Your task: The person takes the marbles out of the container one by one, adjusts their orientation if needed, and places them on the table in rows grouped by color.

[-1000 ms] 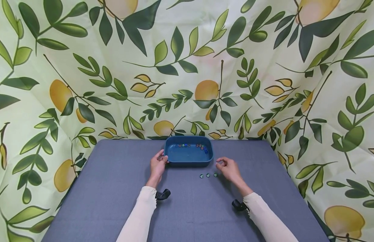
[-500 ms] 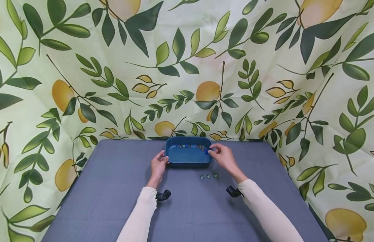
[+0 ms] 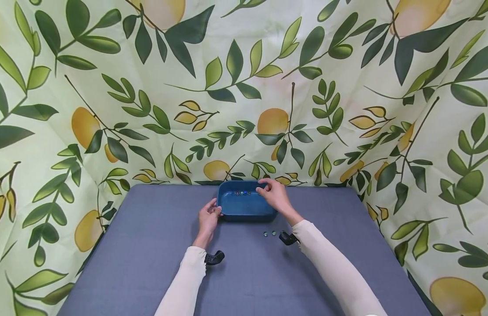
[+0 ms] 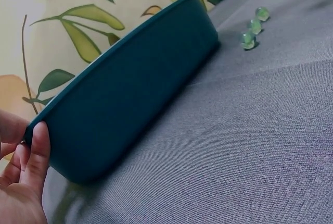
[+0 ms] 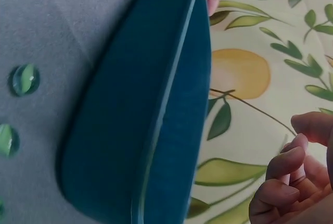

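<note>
A dark blue plastic tub [image 3: 247, 217] stands near the table's back edge. My left hand [image 3: 208, 218] grips its left side, thumb outside the rim in the left wrist view. Over the tub's right part hovers my right hand [image 3: 274, 196], its thumb and index fingertips brought together and the other fingers curled; I cannot tell whether something small sits between them. Inside the tub, several coloured marbles [image 3: 241, 193] lie in a row along the back; my right hand hides those farther right. Three clear green marbles [image 4: 248, 40] lie on the table in front of the tub.
A grey-blue cloth covers the table [image 3: 240, 281]. Behind and beside it hangs a leaf-and-lemon printed curtain [image 3: 212, 114], close to the tub's back. My right wrist's black camera [image 3: 288, 238] hides one green marble in the head view.
My right hand has risen from beside the green marbles, moved over the tub's right end, then farther left above its inside. My left hand has stayed on the tub.
</note>
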Demonstrator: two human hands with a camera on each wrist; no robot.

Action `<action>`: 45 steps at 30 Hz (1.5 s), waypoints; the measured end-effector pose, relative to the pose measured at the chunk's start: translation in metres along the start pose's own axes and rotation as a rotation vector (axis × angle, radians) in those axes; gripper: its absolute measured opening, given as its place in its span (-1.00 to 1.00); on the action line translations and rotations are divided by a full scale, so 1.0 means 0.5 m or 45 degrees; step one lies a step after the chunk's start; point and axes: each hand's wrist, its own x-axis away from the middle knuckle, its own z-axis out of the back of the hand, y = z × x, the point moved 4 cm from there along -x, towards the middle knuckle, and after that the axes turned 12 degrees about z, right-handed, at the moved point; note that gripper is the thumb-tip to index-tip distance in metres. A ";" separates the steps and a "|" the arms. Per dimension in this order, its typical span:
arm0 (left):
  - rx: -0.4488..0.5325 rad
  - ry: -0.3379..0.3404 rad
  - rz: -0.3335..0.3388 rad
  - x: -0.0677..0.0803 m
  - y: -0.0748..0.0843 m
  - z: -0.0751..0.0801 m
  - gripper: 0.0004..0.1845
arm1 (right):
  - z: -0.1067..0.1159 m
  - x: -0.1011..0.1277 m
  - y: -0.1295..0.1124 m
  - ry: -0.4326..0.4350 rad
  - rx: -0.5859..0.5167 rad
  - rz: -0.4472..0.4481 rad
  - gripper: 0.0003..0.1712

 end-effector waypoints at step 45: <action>0.010 0.002 -0.036 -0.001 -0.009 0.000 -0.53 | -0.201 -0.082 0.099 -0.177 0.288 -0.262 -0.65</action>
